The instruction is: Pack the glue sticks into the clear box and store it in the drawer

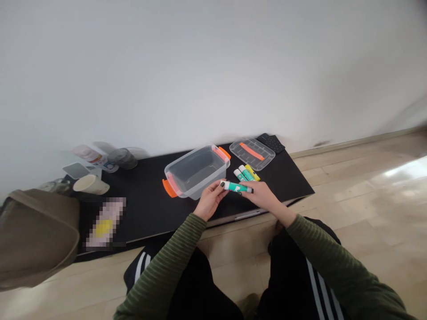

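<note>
A green-and-white glue stick [234,187] lies almost level between my two hands, just in front of a clear plastic box [204,186]. At its white cap end, my left hand [210,199] pinches it with the fingertips. My right hand [262,195] grips the other end, where a grey base shows. The box stands without its lid, its orange side clips [170,188] folded outward, and nothing shows inside. Beyond my right hand, two more green-and-white glue sticks [243,173] lie beside a yellow one [252,172]. Farther back rests the clear lid [238,156] with its orange handle [252,151].
A black item with small keys [272,143] lies at the table's far right corner. On the left of the black table [143,209] stand a paper cup [90,184], a pinkish bottle [95,158] and a glass [122,158]. A brown fabric object [36,235] covers the near left end.
</note>
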A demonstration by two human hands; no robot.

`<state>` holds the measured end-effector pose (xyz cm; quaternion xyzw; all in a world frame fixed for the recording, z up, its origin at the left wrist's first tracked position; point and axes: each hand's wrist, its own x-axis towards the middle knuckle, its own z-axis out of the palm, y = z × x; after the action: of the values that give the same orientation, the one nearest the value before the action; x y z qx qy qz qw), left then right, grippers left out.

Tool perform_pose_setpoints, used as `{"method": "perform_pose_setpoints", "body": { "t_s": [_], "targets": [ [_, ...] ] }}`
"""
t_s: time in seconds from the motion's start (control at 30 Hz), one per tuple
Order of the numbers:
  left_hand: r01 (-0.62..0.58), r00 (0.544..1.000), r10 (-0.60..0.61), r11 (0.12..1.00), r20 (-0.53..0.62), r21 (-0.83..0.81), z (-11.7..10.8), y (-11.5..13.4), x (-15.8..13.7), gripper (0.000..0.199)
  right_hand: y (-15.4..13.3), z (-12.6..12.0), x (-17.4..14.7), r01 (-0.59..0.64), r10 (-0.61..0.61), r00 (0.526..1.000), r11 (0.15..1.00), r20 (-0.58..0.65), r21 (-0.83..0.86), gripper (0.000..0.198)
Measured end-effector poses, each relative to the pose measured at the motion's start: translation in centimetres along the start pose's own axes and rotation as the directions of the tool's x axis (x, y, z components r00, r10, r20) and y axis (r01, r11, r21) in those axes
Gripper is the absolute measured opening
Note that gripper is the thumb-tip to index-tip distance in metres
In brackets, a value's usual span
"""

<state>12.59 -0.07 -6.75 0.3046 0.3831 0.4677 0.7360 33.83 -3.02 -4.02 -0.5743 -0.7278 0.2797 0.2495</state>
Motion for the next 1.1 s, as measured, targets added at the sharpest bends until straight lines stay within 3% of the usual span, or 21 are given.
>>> {"method": "perform_pose_setpoints", "body": {
  "t_s": [0.17, 0.3, 0.37, 0.43, 0.5, 0.57, 0.6, 0.67, 0.7, 0.73, 0.77, 0.83, 0.93, 1.0, 1.1],
  "targets": [
    [-0.027, 0.999, 0.026, 0.999, 0.034, 0.046, 0.2, 0.4, -0.2, 0.03, 0.5, 0.2, 0.2, -0.127, 0.118, 0.99, 0.986, 0.083, 0.112, 0.03],
    [-0.044, 0.998, 0.039, 0.992, 0.046, 0.115, 0.4, 0.5, -0.2, 0.038, 0.8, 0.8, 0.1, -0.168, 0.111, 0.972, 0.944, 0.206, 0.284, 0.031],
    [-0.097, 0.995, 0.088, 0.975, 0.053, 0.201, 0.6, 0.8, -0.5, 0.041, 0.5, 1.2, 0.0, -0.175, 0.082, 0.964, 0.912, 0.253, 0.37, 0.033],
    [-0.216, 0.976, 0.197, 0.904, 0.089, 0.368, 1.0, 1.6, -1.1, 0.042, -0.1, 1.4, -0.1, -0.184, 0.057, 0.959, 0.869, 0.277, 0.46, 0.039],
    [-0.39, 0.917, 0.361, 0.715, 0.172, 0.58, 1.2, 3.2, -2.0, 0.04, -0.8, 1.4, -0.1, -0.198, 0.034, 0.957, 0.804, 0.289, 0.56, 0.042],
    [-0.533, 0.793, 0.541, 0.393, 0.281, 0.749, 0.5, 5.5, -2.7, 0.036, -1.3, 1.1, 0.1, -0.219, 0.036, 0.956, 0.746, 0.29, 0.629, 0.045],
    [-0.538, 0.721, 0.634, 0.259, 0.279, 0.802, -0.2, 6.8, -2.8, 0.033, -1.4, 0.8, 0.2, -0.232, 0.051, 0.956, 0.73, 0.287, 0.642, 0.046],
    [-0.412, 0.605, 0.782, 0.146, 0.15, 0.899, -2.4, 9.4, -2.4, 0.033, -1.5, 0.3, 0.6, -0.252, 0.102, 0.96, 0.717, 0.26, 0.65, 0.049],
    [-0.33, 0.561, 0.824, 0.142, 0.073, 0.933, -3.8, 10.6, -1.9, 0.035, -1.4, 0.2, 0.7, -0.255, 0.126, 0.963, 0.709, 0.238, 0.657, 0.05],
    [-0.25, 0.545, 0.838, 0.157, 0.004, 0.955, -5.2, 11.5, -1.2, 0.038, -1.2, 0.0, 0.9, -0.252, 0.145, 0.966, 0.697, 0.212, 0.672, 0.05],
    [-0.171, 0.556, 0.829, 0.188, -0.063, 0.967, -6.7, 12.2, -0.5, 0.042, -1.0, 0.0, 1.1, -0.246, 0.163, 0.969, 0.679, 0.185, 0.692, 0.051],
    [-0.055, 0.624, 0.755, 0.301, -0.203, 0.952, -9.3, 12.9, 0.9, 0.05, -0.8, 0.0, 1.4, -0.243, 0.199, 0.969, 0.641, 0.148, 0.728, 0.051],
    [-0.053, 0.756, 0.577, 0.525, -0.31, 0.85, -11.5, 12.3, 2.2, 0.062, -0.7, 0.2, 1.6, -0.26, 0.243, 0.96, 0.603, 0.136, 0.754, 0.051],
    [-0.081, 0.816, 0.512, 0.56, -0.268, 0.824, -11.8, 11.6, 2.3, 0.067, -0.9, 0.4, 1.8, -0.254, 0.247, 0.96, 0.589, 0.129, 0.767, 0.049],
    [-0.088, 0.847, 0.488, 0.52, -0.211, 0.85, -11.7, 10.9, 1.6, 0.071, -1.4, 0.6, 2.1, -0.212, 0.228, 0.969, 0.574, 0.094, 0.791, 0.046]
  ]
}}
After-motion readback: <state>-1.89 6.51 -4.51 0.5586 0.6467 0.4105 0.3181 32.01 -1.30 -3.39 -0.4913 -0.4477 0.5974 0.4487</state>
